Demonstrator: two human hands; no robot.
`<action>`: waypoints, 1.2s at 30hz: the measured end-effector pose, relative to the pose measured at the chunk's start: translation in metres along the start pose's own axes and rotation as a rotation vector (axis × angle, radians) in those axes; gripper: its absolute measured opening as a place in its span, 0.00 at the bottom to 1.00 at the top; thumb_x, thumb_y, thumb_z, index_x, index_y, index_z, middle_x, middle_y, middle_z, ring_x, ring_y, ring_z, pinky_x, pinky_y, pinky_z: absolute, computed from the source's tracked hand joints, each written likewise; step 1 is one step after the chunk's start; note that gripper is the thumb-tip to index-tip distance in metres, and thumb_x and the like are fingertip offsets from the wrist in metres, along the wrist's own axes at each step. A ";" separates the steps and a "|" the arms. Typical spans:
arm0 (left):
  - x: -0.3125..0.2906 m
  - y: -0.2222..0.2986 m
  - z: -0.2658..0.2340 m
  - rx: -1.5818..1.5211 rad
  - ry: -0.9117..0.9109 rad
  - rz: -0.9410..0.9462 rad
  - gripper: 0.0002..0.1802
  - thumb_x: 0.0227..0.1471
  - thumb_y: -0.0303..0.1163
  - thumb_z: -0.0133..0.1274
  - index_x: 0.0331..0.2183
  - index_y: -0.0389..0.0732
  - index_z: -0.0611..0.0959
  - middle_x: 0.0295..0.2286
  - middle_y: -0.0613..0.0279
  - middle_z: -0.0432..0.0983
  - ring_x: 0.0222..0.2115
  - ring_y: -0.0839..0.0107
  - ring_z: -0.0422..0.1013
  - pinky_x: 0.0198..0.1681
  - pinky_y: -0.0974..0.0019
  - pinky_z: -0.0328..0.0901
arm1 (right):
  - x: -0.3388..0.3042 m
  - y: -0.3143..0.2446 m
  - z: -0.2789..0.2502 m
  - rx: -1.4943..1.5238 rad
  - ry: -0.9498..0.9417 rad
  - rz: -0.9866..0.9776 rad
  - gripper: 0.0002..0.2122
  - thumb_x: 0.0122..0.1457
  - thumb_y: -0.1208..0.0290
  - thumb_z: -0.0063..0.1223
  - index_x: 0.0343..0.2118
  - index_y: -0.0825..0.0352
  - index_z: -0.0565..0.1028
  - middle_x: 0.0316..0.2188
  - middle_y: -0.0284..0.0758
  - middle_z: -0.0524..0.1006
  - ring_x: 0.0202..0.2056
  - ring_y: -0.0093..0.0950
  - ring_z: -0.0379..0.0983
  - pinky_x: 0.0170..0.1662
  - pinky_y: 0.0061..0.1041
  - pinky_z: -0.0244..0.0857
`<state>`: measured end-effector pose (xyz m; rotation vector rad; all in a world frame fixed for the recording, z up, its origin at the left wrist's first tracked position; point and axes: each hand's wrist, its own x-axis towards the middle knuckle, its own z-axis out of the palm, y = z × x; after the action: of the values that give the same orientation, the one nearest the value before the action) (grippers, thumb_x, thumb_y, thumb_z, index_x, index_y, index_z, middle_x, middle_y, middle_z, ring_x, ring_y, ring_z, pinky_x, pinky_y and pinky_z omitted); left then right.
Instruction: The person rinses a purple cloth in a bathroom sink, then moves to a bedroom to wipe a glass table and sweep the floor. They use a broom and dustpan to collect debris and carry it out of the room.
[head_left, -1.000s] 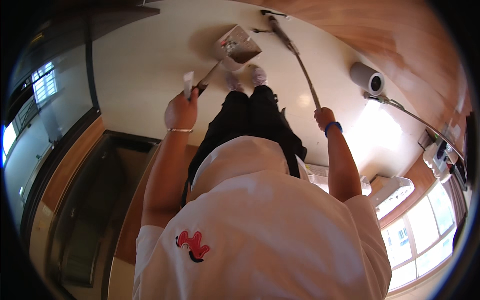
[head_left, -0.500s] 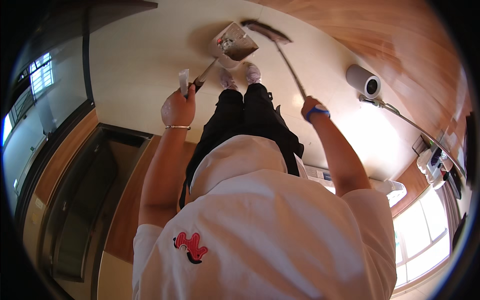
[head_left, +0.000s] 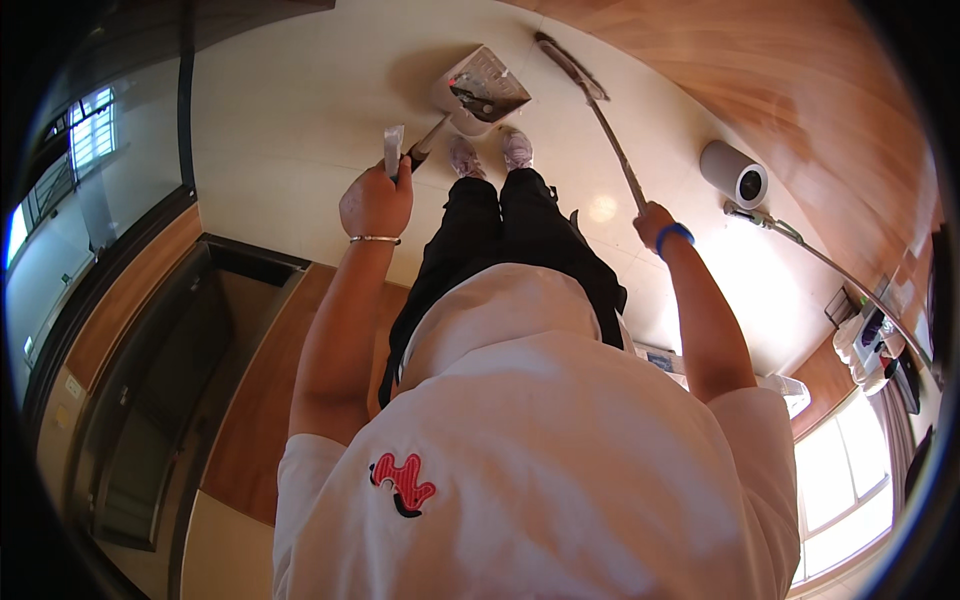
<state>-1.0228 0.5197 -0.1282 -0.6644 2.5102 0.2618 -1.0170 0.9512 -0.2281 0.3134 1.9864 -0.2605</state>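
Observation:
My left hand (head_left: 377, 202) is closed around the dark grip of a long-handled dustpan (head_left: 448, 93). A whitish translucent flat strip (head_left: 393, 150) sticks up by its fingers; whether it belongs to the handle I cannot tell. Just beyond my shoes, the pale dustpan sits on the floor with a small heap of dark and grey litter (head_left: 472, 97) inside. My right hand (head_left: 655, 224) grips the long stick of a broom (head_left: 618, 150). The broom's brown head (head_left: 568, 64) rests on the floor to the right of the dustpan, apart from it.
A grey cylindrical object (head_left: 733, 172) lies at the right by the wooden cabinet front (head_left: 800, 90). Beside it a mop-like pole (head_left: 830, 258) slants toward the right rim. Dark-framed glass panels (head_left: 140, 130) and a dark cabinet (head_left: 170, 390) stand on the left.
The broom head has moved right, away from the dustpan, and turned. My right hand has shifted right and slightly nearer. My left hand still holds the dustpan; the whole view has shifted a little.

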 end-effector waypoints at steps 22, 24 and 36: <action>0.058 -0.090 -0.013 -0.567 -0.077 0.160 0.18 0.54 0.44 0.47 0.32 0.38 0.80 0.09 0.69 0.63 0.08 0.80 0.59 0.11 0.74 0.54 | -0.054 0.093 0.190 0.441 -0.084 0.321 0.07 0.50 0.68 0.51 0.29 0.64 0.75 0.21 0.37 0.74 0.21 0.29 0.72 0.22 0.29 0.65; 0.062 -0.093 -0.033 -0.485 -0.106 0.194 0.18 0.54 0.43 0.47 0.34 0.37 0.80 0.10 0.68 0.65 0.09 0.80 0.60 0.13 0.75 0.56 | -0.053 0.076 0.188 0.361 -0.051 0.365 0.07 0.47 0.67 0.54 0.29 0.62 0.76 0.27 0.38 0.77 0.28 0.31 0.75 0.28 0.30 0.68; 0.136 -0.179 -0.077 0.052 -0.205 0.461 0.19 0.53 0.46 0.46 0.38 0.42 0.81 0.12 0.64 0.68 0.13 0.75 0.67 0.17 0.70 0.61 | -0.076 -0.213 0.278 0.624 -0.142 0.208 0.13 0.49 0.68 0.45 0.34 0.67 0.77 0.35 0.44 0.77 0.38 0.39 0.74 0.38 0.34 0.68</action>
<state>-1.0669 0.2866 -0.1457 -0.0255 2.4295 0.4035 -0.8210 0.6538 -0.2661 0.8677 1.6760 -0.7474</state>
